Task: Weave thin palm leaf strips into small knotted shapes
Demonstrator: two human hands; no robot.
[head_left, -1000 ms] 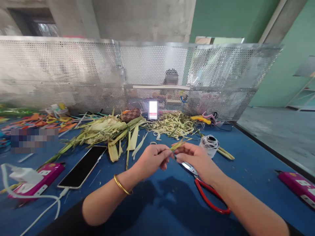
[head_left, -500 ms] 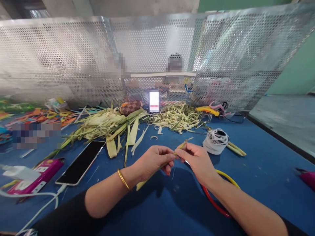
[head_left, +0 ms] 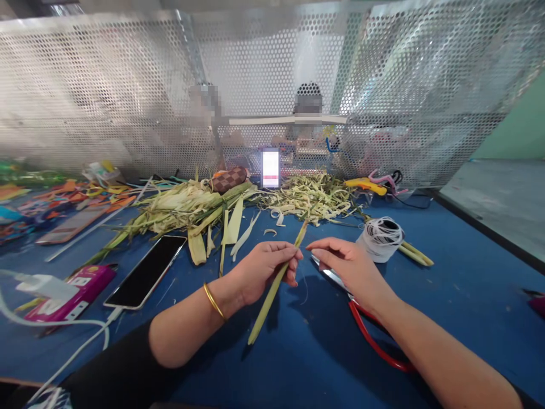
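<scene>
My left hand (head_left: pixel 272 267) is closed around a narrow rolled strip of green corn husk (head_left: pixel 269 309), which slants from upper right to lower left. Just right of it, the thumb and forefinger of my right hand (head_left: pixel 347 261) are pinched together, apart from the husk. A very fine pale thread (head_left: pixel 305 287) hangs below the left fingers, and a faint stretch of it seems to run to the right fingertips. Beneath my right hand lie red-handled scissors (head_left: pixel 370 341), partly covered by the hand and forearm.
A spool of white cord (head_left: pixel 381 241) stands at right. Behind are a heap of husks (head_left: pixel 174 207), curled husk shreds (head_left: pixel 315 196) and a checkered pouch (head_left: pixel 229 180). A black-screened phone (head_left: pixel 147 272) and a magenta pack (head_left: pixel 85 287) lie left. A perforated metal screen (head_left: pixel 264 68) rises behind.
My right hand has come away from the husk strip toward the right. The strip has turned more upright in my left hand, showing more of its lower end.
</scene>
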